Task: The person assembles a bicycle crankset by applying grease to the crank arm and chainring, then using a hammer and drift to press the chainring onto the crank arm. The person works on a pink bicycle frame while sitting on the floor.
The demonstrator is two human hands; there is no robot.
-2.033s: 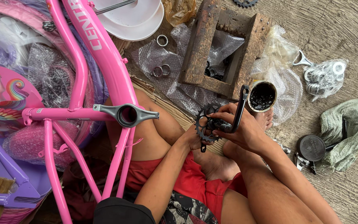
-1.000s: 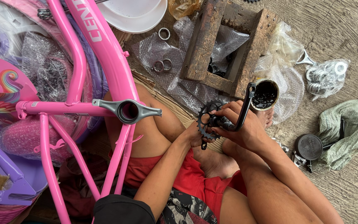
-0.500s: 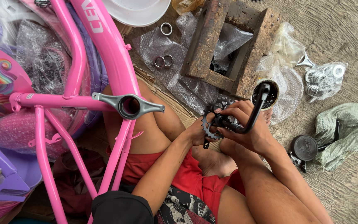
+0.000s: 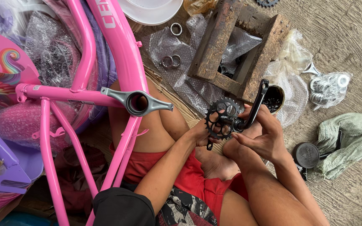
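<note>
**Crank and sprocket held over the lap, beside the bare frame shell**

While the person sat on the floor, both hands were closed on one part: a black toothed chainring with its black metal crank arm (image 4: 231,119). The left hand (image 4: 200,134) gripped the sprocket's lower edge, and the right hand (image 4: 261,136) wrapped the spindle end just below the arm, so the piece hung above the knees, well apart from the grey bottom-bracket shell (image 4: 138,103) of the pink steel bicycle frame (image 4: 118,50).

To handle it well, I judged that the fingers should stay off the teeth, the spindle should be kept level, and any loose ring should be seated squarely before more force was used.

Containers lay around. A small dark round cup (image 4: 274,98), touching the crank's far side, held what looked like dark grease or small bearings; I could not tell which. A weathered wooden box frame (image 4: 214,46) held crumpled clear plastic and dark small parts. A white plastic bowl (image 4: 149,11) at the top edge showed nothing inside. Silver rings (image 4: 170,61) rested on bubble wrap.
</note>
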